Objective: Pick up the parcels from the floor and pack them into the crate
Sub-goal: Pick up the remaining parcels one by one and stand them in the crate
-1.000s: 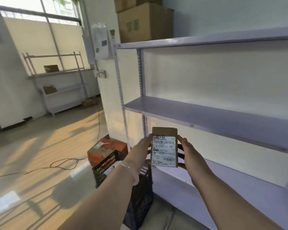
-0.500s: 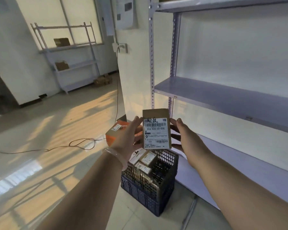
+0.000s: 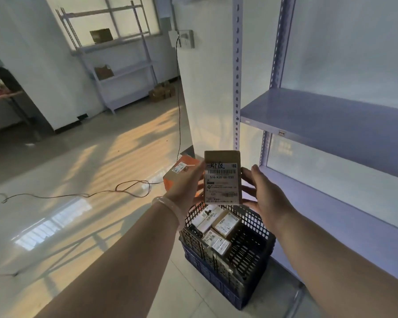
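Observation:
I hold a small brown cardboard parcel [image 3: 222, 177] with a white barcode label upright between both hands, above the crate. My left hand [image 3: 186, 187] grips its left edge and my right hand [image 3: 261, 191] its right edge. Below stands a dark mesh plastic crate [image 3: 251, 255] on the floor, with several labelled parcels [image 3: 216, 226] lying inside. An orange parcel [image 3: 182, 168] sits on the floor just behind my left hand, partly hidden by it.
A tall metal shelving unit [image 3: 319, 115] stands right of the crate, against the wall. A thin cable [image 3: 129, 189] loops over the tiled floor at left. A second shelf rack [image 3: 115, 65] with boxes stands at the far wall, more boxes [image 3: 162, 91] beside it.
My view has tilted downward, bringing the whole crate into sight. Both hands keep the same hold on the parcel, which has sunk toward the crate.

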{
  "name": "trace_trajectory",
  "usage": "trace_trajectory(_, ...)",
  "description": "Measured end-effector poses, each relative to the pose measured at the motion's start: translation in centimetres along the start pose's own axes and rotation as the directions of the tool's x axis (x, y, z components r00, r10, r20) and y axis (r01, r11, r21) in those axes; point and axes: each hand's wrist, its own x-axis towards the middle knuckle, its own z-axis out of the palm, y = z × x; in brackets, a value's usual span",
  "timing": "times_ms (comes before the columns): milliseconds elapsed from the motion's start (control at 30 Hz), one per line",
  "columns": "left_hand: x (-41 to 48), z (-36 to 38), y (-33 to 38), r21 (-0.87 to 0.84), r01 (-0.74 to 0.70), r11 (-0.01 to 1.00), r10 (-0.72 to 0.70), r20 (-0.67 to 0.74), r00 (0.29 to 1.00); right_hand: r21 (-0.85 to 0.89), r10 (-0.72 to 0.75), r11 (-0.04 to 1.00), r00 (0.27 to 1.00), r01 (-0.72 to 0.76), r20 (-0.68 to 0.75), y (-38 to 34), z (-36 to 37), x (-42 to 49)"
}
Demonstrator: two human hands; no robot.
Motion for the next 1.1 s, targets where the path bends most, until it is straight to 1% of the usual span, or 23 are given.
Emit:
trace_trajectory(100, 4.5, -0.7, -2.2, 0.036, 0.061, 0.997, -0.062, 0.025, 0.998, 0.015, 0.082, 0.997, 0.996, -0.082, -0.027, 2.6, -0.3, 2.9)
trace_trajectory(200, 10.1, -1.0, -5.1, 0.088, 0.166, 0.982, -0.174, 0.103, 0.979, 0.099, 0.171, 0.982, 0.981, -0.161, -0.093, 6.0, -1.0, 6.4)
trace_trajectory(267, 14.0, -1.2, -7.7, 0.158, 0.241, 0.958, -0.268, 0.184, 0.946, 0.152, 0.253, 0.96, 0.96, -0.234, -0.121, 8.3, -1.1, 9.1)
trace_trajectory(333, 17.8, -1.7, -10.4, 0.191, 0.331, 0.924, -0.369, 0.222, 0.902, 0.208, 0.333, 0.931, 0.932, -0.301, -0.142, 10.5, -0.5, 11.9)
trace_trajectory(400, 22.0, -3.3, -13.1, 0.239, 0.403, 0.883, -0.458, 0.257, 0.851, 0.269, 0.425, 0.89, 0.883, -0.368, -0.199, 13.4, 0.8, 15.0)
trace_trajectory(467, 26.2, -5.5, -15.1, 0.288, 0.443, 0.849, -0.519, 0.29, 0.804, 0.296, 0.505, 0.852, 0.829, -0.432, -0.241, 16.0, 3.0, 18.0)
trace_trajectory(533, 30.4, -7.6, -17.0, 0.348, 0.445, 0.825, -0.546, 0.29, 0.786, 0.319, 0.57, 0.813, 0.778, -0.487, -0.263, 18.2, 5.2, 21.1)
trace_trajectory(633, 35.6, -9.9, -20.1, 0.435, 0.42, 0.796, -0.553, 0.241, 0.798, 0.354, 0.614, 0.781, 0.739, -0.515, -0.279, 21.3, 7.7, 26.1)
trace_trajectory(733, 40.1, -10.8, -24.6, 0.457, 0.479, 0.75, -0.613, 0.209, 0.762, 0.376, 0.653, 0.751, 0.697, -0.543, -0.297, 25.2, 8.5, 30.6)
trace_trajectory(833, 43.8, -11.1, -29.9, 0.455, 0.502, 0.736, -0.628, 0.182, 0.756, 0.391, 0.708, 0.703, 0.637, -0.594, -0.306, 30.0, 8.3, 34.5)
trace_trajectory(967, 47.2, -11.7, -34.5, 0.449, 0.517, 0.729, -0.626, 0.131, 0.769, 0.437, 0.726, 0.683, 0.608, -0.585, -0.32, 35.4, 8.3, 39.3)
trace_trajectory(1033, 48.6, -11.7, -36.6, 0.451, 0.495, 0.742, -0.597, 0.108, 0.795, 0.484, 0.72, 0.685, 0.609, -0.545, -0.333, 37.7, 8.2, 41.3)
trace_trajectory(1100, 49.6, -11.2, -37.6, 0.448, 0.475, 0.757, -0.577, 0.116, 0.809, 0.478, 0.692, 0.712, 0.626, -0.514, -0.359, 39.5, 8.2, 42.7)
